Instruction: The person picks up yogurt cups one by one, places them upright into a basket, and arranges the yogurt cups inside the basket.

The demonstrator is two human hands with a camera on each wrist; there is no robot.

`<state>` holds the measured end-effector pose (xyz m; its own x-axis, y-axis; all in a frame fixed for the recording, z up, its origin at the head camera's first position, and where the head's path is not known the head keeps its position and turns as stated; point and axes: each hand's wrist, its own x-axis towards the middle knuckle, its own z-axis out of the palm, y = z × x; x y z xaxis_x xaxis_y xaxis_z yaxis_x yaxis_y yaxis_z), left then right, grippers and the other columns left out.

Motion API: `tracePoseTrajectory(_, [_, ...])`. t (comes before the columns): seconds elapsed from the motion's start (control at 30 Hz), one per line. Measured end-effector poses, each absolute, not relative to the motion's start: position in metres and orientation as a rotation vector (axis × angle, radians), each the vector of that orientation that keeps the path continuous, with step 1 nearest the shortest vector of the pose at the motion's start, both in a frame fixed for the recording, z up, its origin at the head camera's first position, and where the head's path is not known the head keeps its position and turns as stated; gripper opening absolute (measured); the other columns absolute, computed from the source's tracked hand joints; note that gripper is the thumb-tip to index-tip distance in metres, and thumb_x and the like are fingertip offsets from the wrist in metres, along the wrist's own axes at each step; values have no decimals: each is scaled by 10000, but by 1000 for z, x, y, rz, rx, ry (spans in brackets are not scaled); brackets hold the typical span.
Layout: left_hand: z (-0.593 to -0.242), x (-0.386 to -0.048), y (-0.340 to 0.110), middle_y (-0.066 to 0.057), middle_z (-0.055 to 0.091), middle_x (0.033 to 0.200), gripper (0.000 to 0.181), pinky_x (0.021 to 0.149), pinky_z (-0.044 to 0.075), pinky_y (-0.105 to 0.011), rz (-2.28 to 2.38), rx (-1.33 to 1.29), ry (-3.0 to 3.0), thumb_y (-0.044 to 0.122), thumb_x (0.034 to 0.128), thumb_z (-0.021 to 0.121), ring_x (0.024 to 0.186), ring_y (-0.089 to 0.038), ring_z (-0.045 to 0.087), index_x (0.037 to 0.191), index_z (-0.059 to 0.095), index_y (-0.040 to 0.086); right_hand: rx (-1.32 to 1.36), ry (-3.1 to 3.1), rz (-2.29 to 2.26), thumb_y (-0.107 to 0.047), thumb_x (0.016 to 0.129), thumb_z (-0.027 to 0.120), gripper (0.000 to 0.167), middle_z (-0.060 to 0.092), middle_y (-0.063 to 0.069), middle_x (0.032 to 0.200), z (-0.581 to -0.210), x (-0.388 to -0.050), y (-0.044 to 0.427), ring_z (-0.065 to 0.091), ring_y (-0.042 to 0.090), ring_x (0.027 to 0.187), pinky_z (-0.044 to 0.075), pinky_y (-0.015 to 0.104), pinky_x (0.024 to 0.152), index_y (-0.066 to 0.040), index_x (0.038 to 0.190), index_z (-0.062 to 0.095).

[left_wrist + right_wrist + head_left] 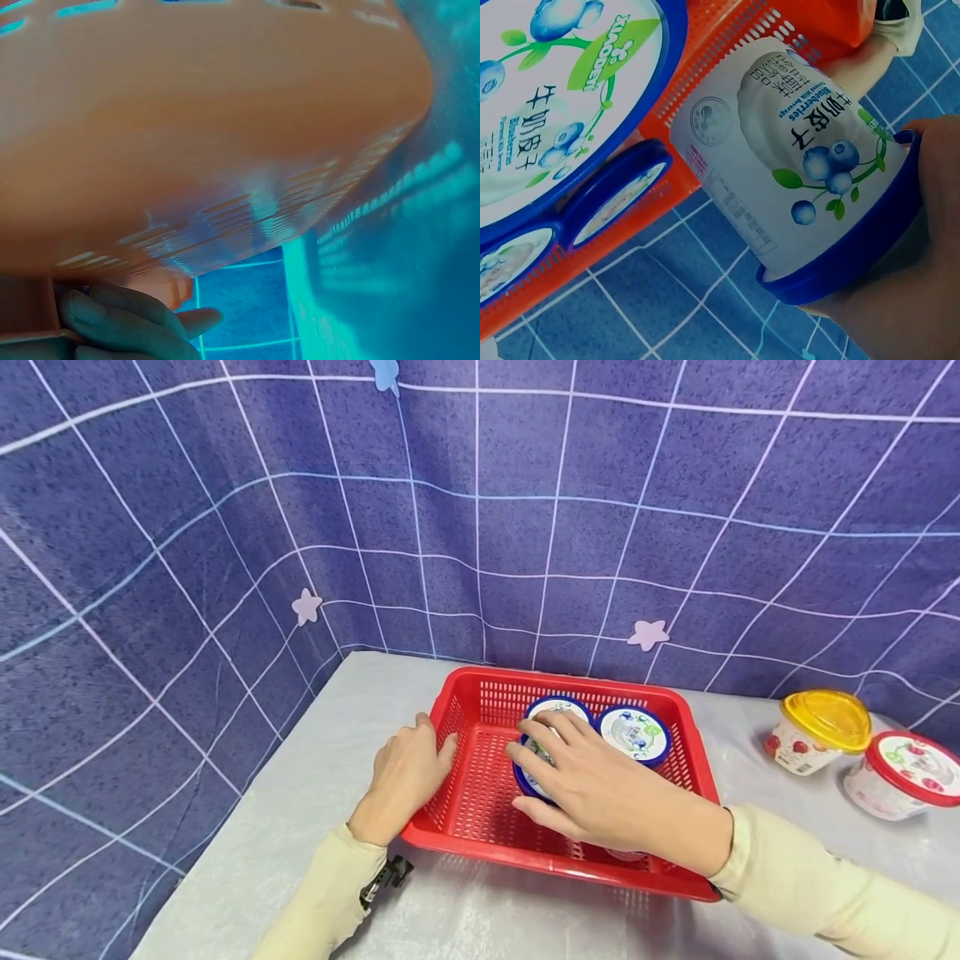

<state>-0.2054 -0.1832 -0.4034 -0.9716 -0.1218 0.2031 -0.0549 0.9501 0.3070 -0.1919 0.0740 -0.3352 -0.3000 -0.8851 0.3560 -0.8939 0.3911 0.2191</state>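
My left hand [408, 768] grips the left rim of a red plastic basket [498, 858]; its fingertips [112, 319] show below the rim in the left wrist view. Inside the basket, my right hand [600, 785] holds a white tub with a blue lid [810, 172], printed with blueberries. In the right wrist view the hand wraps round its lid, and the tub's body appears tilted. Other blue-lidded tubs stand close by, one with its round lid [633, 735] toward the back right. Part of the held tub is hidden under my right hand in the head view.
To the right of the basket, a tub with a yellow lid [821, 727] stands on the grey table [300, 827]. Next to it is a tub with a red lid [907, 772]. A blue-purple gridded curtain [480, 518] hangs behind the table and along its left side.
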Motion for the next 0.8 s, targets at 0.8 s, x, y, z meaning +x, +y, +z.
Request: tracePoseTrajectory(0.8, [-403, -205, -183, -155, 571, 692, 509, 462, 464, -414, -452, 158, -2899, 388, 964, 577, 550, -306, 615, 1128, 554, -93, 1554, -2406, -138, -537, 1001, 482, 581, 531, 186, 1367, -356, -193, 71, 489, 369, 1264, 406, 521, 1051, -85, 1360, 542])
